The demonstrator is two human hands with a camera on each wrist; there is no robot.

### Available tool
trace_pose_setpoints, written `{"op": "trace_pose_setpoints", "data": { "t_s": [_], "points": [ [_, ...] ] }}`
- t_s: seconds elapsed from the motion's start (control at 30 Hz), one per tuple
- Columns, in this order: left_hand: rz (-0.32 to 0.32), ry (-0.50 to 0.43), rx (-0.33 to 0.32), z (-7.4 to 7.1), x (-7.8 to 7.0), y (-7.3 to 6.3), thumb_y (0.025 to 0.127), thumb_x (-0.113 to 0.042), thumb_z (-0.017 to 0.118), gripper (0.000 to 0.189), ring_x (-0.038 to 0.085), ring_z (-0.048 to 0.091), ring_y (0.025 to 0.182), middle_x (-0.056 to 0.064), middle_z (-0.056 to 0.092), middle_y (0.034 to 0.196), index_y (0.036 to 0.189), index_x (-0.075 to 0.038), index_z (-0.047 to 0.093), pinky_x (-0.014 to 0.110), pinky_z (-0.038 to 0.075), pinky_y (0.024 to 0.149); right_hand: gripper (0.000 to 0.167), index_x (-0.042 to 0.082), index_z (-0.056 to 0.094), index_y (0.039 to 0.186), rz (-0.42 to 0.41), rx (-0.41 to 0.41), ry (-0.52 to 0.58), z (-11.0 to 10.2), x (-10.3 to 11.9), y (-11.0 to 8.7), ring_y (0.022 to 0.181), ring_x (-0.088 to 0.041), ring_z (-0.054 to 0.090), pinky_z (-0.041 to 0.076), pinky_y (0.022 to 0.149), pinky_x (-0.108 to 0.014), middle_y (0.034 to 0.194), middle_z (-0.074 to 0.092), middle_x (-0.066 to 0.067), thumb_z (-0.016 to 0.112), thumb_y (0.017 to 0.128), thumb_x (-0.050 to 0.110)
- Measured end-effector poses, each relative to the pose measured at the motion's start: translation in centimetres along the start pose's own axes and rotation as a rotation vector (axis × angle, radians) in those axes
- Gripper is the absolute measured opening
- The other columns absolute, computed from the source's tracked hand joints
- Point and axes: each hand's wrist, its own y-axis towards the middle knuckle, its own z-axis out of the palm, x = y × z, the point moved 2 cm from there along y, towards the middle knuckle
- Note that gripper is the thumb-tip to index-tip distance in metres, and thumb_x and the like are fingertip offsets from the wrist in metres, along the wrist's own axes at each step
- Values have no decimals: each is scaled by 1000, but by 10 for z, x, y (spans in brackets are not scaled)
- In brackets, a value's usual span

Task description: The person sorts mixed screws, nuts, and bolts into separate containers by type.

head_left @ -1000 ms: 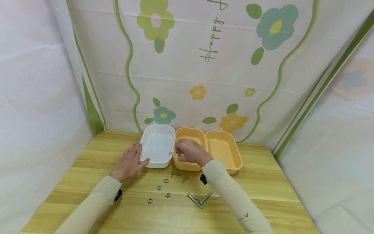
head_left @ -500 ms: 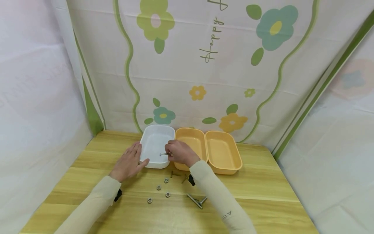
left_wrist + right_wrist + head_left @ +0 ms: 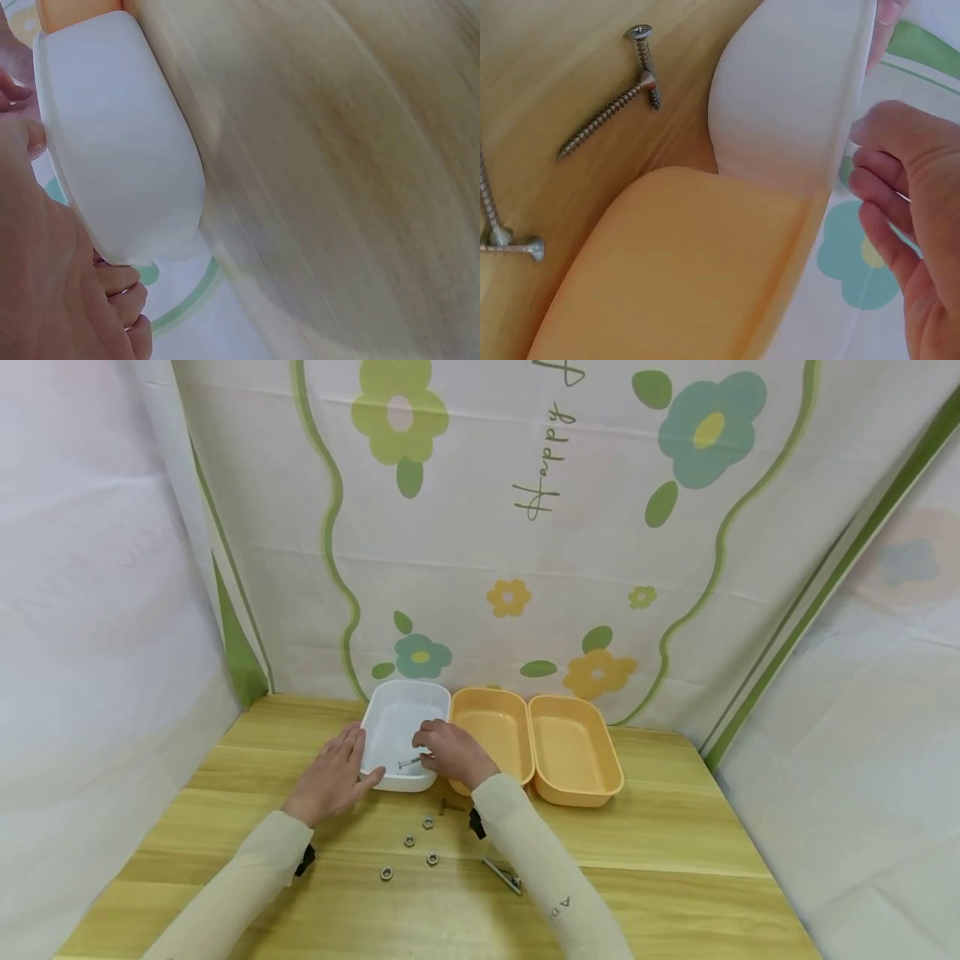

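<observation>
A wood-grain tabletop (image 3: 660,827) spreads beneath both hands, and pale fabric (image 3: 450,535) printed with flowers and green wavy lines rises beyond them and on either side. The left hand (image 3: 333,777) rests spread against the white tray (image 3: 397,783), its thumb at the near rim. The right hand (image 3: 453,752) is above that tray's right side, fingers loosely bent, apart from the left hand. A silver fastener (image 3: 408,762) slants inside the white tray's outline, just beside the right thumb; whether it is pinched or loose, I cannot tell. One yellow tray (image 3: 491,727) lies beside and partly under the right hand, another (image 3: 573,747) farther right. Four nuts (image 3: 408,841) lie nearer the person than the hands, and a pair of screws (image 3: 646,78) touch below the right hand. Compared with half a second ago, the right hand has shifted slightly left and the fastener tips lower; the left hand has stayed put.
</observation>
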Motion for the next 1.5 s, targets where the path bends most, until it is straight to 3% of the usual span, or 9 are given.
{"op": "trace_pose_setpoints", "data": {
  "t_s": [0.17, 0.57, 0.87, 1.2, 1.5],
  "points": [
    [-13, -19, 20, 1, 0, 2, 109, -49, 47, 86, 49, 26, 159, 34, 27, 169, 158, 18, 27, 60, 27, 130, 27, 12, 76, 125, 25, -9, 22, -7, -6, -6, 109, -17, 70, 60, 97, -27, 121, 73, -2, 75, 99, 20],
    [-7, -21, 25, 2, 4, 3, 109, -50, 46, 86, 49, 25, 159, 35, 24, 169, 158, 18, 25, 61, 25, 131, 30, 10, 75, 126, -38, -63, 12, -33, -24, -38, 113, -19, 71, 61, 96, -30, 124, 74, -5, 76, 98, 21],
    [-9, -26, 28, 4, 5, 3, 109, -50, 46, 87, 49, 24, 159, 34, 24, 169, 158, 18, 25, 60, 25, 131, 33, 6, 73, 125, -103, -87, -3, -60, -29, -81, 112, -22, 71, 62, 97, -34, 121, 73, -6, 78, 96, 22],
    [-10, -25, 25, 6, 6, 4, 109, -51, 46, 87, 48, 24, 160, 34, 23, 170, 159, 18, 24, 59, 25, 131, 37, 6, 73, 125, -89, -46, -26, -81, -39, -134, 109, -22, 72, 63, 92, -34, 120, 73, -7, 82, 94, 23],
    [-13, -22, 28, 3, 3, 3, 109, -50, 47, 87, 49, 25, 159, 34, 25, 169, 159, 17, 25, 60, 26, 131, 32, 5, 73, 122, -104, -12, 50, -70, -47, -181, 101, -20, 72, 64, 84, -31, 115, 73, -7, 81, 93, 16]
  ]
}}
